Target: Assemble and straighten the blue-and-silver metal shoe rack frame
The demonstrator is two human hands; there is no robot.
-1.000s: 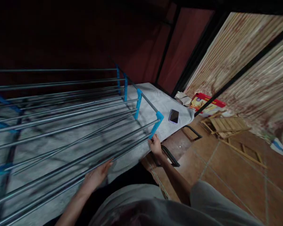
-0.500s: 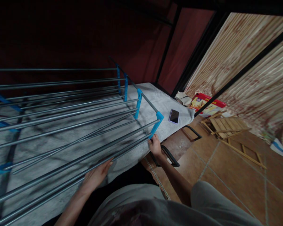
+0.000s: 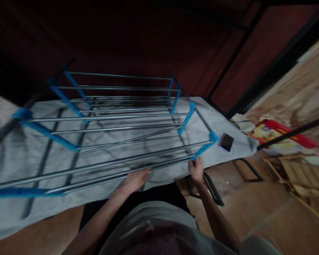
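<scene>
A metal tube rack [image 3: 127, 156] with blue plastic brackets lies across the cloth-covered table in front of me. My left hand [image 3: 136, 178] has its fingers wrapped round the lowest front metal tube [image 3: 101, 179], a little left of the middle. At the right end, my right hand [image 3: 197, 170] is closed at the lower tip of the front blue bracket [image 3: 203, 149], where the tubes meet it. Its fingertips are partly hidden under the bracket. One thin tube [image 3: 133, 140] runs slantwise between the straight ones inside the rack.
A phone [image 3: 227, 142] lies on the grey cloth [image 3: 239, 132] right of the rack. Black metal chair parts [image 3: 212, 189] stand below the table edge. A red and yellow box [image 3: 279, 136] and folded wooden furniture [image 3: 303, 173] are on the tiled floor at right.
My view has swung left, so the rack's left end now shows and everything sits farther right in the picture. Both hands stay at the front tubes and right bracket.
</scene>
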